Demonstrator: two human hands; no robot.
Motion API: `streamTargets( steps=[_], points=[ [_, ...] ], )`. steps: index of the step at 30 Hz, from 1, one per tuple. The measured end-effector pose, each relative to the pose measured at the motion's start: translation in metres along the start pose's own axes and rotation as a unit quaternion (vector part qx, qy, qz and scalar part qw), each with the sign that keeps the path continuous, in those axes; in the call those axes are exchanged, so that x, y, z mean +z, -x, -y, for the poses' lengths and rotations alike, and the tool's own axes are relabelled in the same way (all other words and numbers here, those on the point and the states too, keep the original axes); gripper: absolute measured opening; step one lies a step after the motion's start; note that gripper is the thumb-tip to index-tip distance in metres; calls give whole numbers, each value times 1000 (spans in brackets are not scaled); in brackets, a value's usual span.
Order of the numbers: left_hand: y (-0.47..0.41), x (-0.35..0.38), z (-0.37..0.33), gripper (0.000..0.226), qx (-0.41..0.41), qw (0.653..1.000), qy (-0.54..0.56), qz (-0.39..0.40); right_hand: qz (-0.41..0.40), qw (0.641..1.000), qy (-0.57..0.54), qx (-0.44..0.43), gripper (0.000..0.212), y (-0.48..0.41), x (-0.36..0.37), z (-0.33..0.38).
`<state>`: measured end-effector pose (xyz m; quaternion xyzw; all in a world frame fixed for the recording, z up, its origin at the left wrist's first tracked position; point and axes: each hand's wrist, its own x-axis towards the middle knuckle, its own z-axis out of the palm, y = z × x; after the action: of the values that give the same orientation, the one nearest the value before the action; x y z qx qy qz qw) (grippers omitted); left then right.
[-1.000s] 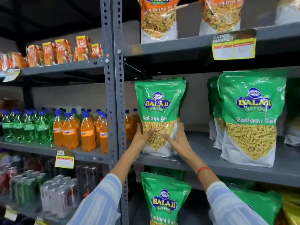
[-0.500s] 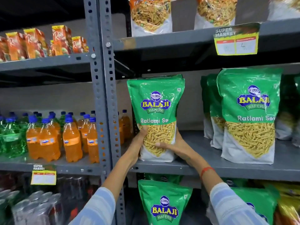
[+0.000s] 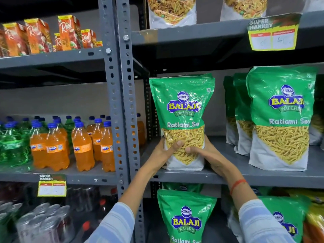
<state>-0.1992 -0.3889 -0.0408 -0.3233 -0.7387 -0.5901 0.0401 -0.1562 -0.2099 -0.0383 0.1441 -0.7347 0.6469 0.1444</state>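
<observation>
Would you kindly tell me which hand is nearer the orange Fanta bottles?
Left. The left hand grips the packet on the side facing the Fanta bottles; the right hand grips its far side.

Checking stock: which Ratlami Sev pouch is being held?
The middle-shelf pouch beside the upright; left hand and right hand grip only it.

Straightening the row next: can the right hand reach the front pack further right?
Probably yes: only bare shelf lies between right hand and that front pack; it must first release the held pack.
</observation>
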Motion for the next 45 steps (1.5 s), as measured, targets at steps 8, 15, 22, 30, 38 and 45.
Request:
streamTargets(
  steps=[8, 15, 22, 30, 38, 45],
  points=[
    [0, -3, 0, 110, -8, 1000, 26, 0, -23, 999, -24, -1, 75, 0, -1, -3],
    [0, -3, 3, 91, 6, 999, 48, -17, -7, 1000, -21, -12, 70, 1, 1, -2],
    [6, -1, -3, 103, 24, 997, 30, -62, 9, 999, 5, -40, 107, 2, 3, 0],
    [18, 69, -25, 77, 190, 863, -341, -321, -265, 921, 127, -256, 56, 43, -13, 9],
    [-16, 206, -50, 74, 266, 883, -299, -245, -335, 811, 264, -400, 40, 87, -122, 14],
    [-43, 242, -76, 97, -30, 995, -92, -37, -227, 957, 148, -101, 83, 95, -239, 18]
  ],
)
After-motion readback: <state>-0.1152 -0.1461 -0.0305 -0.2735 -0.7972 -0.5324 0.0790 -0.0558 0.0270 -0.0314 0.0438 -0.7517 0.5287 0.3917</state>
